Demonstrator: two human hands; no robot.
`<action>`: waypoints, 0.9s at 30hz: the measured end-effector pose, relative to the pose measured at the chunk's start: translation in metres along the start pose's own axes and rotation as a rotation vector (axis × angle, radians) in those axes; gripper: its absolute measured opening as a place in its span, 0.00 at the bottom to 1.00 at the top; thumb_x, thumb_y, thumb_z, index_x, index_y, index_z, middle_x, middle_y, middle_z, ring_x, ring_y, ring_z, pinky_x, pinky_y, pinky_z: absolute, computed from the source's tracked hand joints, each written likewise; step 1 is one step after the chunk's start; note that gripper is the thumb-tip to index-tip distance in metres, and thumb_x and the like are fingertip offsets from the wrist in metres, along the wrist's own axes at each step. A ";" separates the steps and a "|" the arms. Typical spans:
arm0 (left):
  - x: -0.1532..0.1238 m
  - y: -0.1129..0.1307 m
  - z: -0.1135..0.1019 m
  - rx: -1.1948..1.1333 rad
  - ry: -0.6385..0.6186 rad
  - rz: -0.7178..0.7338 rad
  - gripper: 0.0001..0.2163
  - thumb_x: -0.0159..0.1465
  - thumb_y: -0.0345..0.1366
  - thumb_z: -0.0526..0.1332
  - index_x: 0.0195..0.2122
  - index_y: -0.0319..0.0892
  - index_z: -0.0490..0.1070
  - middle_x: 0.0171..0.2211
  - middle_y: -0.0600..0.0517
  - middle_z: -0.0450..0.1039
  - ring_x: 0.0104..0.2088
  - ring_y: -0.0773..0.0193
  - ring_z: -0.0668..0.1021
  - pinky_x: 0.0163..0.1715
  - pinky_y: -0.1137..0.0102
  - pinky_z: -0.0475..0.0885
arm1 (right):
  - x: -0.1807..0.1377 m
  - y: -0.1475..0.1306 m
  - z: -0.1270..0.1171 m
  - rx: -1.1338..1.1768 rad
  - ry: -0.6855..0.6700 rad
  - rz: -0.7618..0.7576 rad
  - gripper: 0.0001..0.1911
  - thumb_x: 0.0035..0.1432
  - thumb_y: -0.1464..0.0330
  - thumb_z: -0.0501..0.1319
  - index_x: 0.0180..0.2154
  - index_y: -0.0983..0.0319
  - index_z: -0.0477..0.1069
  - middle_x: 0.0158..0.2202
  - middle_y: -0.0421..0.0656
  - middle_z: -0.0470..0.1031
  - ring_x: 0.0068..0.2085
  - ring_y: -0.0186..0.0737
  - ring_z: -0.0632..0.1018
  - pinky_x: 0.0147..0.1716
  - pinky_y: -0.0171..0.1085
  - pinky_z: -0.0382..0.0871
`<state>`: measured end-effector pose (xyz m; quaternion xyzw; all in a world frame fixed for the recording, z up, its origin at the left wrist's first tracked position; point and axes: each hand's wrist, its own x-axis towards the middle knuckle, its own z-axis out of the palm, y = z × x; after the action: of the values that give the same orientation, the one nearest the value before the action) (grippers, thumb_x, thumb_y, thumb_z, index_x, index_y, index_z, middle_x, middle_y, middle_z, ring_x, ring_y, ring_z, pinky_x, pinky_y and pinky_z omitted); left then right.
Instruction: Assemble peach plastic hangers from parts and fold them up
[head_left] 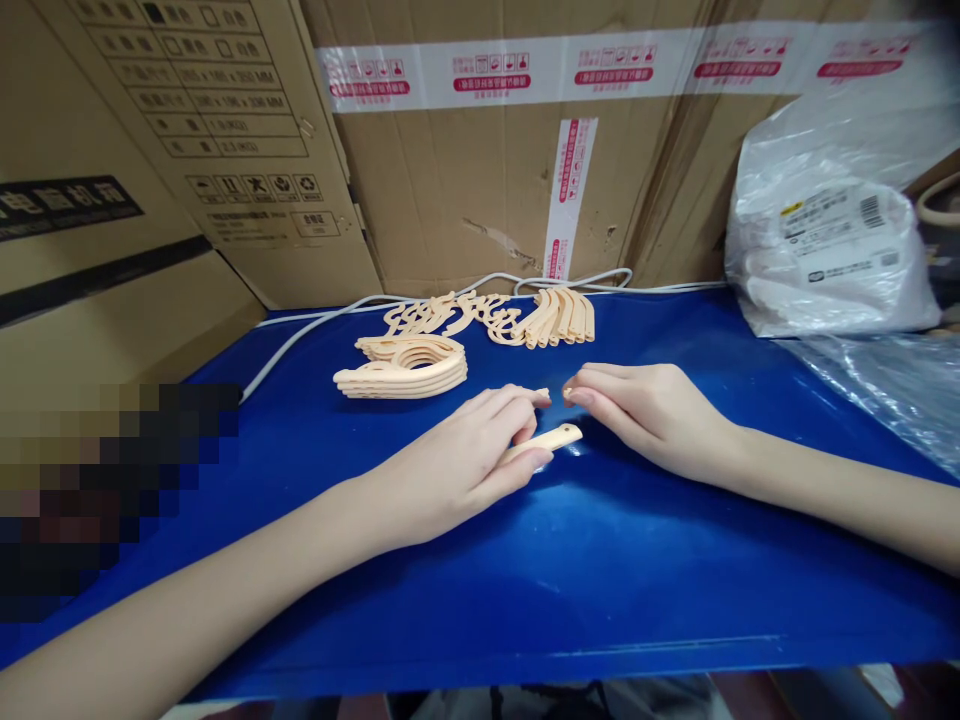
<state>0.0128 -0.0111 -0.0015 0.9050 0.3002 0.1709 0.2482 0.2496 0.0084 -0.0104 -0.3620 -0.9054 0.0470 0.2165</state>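
Note:
My left hand [469, 455] rests on the blue table [525, 590], fingers curled around a small peach plastic piece [555, 438] whose end sticks out toward the right. My right hand [649, 410] lies beside it, fingers bent and pressed together, its fingertips meeting the left fingertips above the piece. A stack of peach hanger-shaped parts [405, 367] lies just behind the left hand. Farther back sit a row of curved peach strips [559, 317] and a cluster of peach hook parts [442, 315].
Cardboard boxes [487, 160] wall the table's back and left. A white plastic bag [825, 240] with a label sits at back right, clear plastic film [892, 390] in front of it. A white cable [300, 340] runs along the back edge. A blurred patch covers the left.

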 end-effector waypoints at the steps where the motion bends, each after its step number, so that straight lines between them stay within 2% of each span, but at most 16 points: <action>1: 0.000 0.000 0.000 0.001 0.007 0.000 0.10 0.72 0.39 0.50 0.32 0.44 0.56 0.46 0.50 0.67 0.55 0.60 0.68 0.52 0.66 0.63 | 0.000 -0.001 0.000 -0.007 -0.020 0.021 0.20 0.72 0.61 0.42 0.37 0.61 0.68 0.34 0.43 0.75 0.34 0.37 0.76 0.33 0.34 0.62; 5: 0.001 -0.001 0.000 -0.003 0.026 0.005 0.09 0.72 0.38 0.50 0.34 0.44 0.57 0.52 0.50 0.65 0.53 0.61 0.69 0.50 0.67 0.64 | -0.001 -0.005 0.002 0.004 -0.124 0.053 0.22 0.72 0.58 0.39 0.34 0.61 0.65 0.26 0.40 0.71 0.26 0.36 0.73 0.29 0.34 0.60; 9: 0.000 -0.002 0.002 0.010 0.033 -0.003 0.09 0.72 0.39 0.50 0.34 0.44 0.57 0.51 0.49 0.66 0.53 0.59 0.70 0.47 0.65 0.65 | -0.003 -0.010 0.004 0.044 -0.138 0.066 0.20 0.72 0.59 0.38 0.35 0.60 0.62 0.22 0.37 0.65 0.22 0.35 0.69 0.25 0.34 0.56; 13: 0.000 -0.002 0.002 -0.014 0.058 -0.028 0.10 0.72 0.39 0.49 0.33 0.44 0.57 0.53 0.48 0.65 0.55 0.57 0.69 0.49 0.63 0.65 | -0.003 -0.011 0.004 0.066 -0.123 0.102 0.20 0.71 0.57 0.39 0.34 0.59 0.61 0.21 0.36 0.64 0.22 0.35 0.68 0.26 0.34 0.54; 20: 0.002 -0.003 0.004 0.002 0.099 -0.032 0.07 0.72 0.40 0.49 0.37 0.44 0.59 0.51 0.47 0.67 0.56 0.59 0.69 0.54 0.61 0.65 | -0.002 -0.012 0.003 0.200 -0.149 0.147 0.19 0.68 0.52 0.48 0.36 0.60 0.64 0.25 0.38 0.72 0.25 0.36 0.71 0.27 0.34 0.55; 23: 0.002 -0.006 0.006 0.082 0.091 -0.004 0.07 0.72 0.40 0.49 0.42 0.43 0.62 0.56 0.46 0.64 0.59 0.58 0.66 0.58 0.58 0.63 | -0.002 -0.013 0.003 0.202 -0.164 0.167 0.20 0.68 0.52 0.48 0.36 0.60 0.64 0.26 0.39 0.72 0.26 0.36 0.71 0.27 0.34 0.54; 27: 0.003 -0.009 0.010 0.199 0.069 0.022 0.10 0.73 0.39 0.47 0.41 0.42 0.64 0.62 0.45 0.58 0.62 0.56 0.64 0.64 0.52 0.58 | 0.000 -0.012 0.001 0.176 -0.208 0.165 0.20 0.69 0.52 0.46 0.33 0.59 0.63 0.24 0.38 0.70 0.24 0.36 0.70 0.26 0.34 0.52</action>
<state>0.0151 -0.0068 -0.0136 0.9219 0.3143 0.1741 0.1448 0.2417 -0.0008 -0.0084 -0.4080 -0.8825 0.1810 0.1481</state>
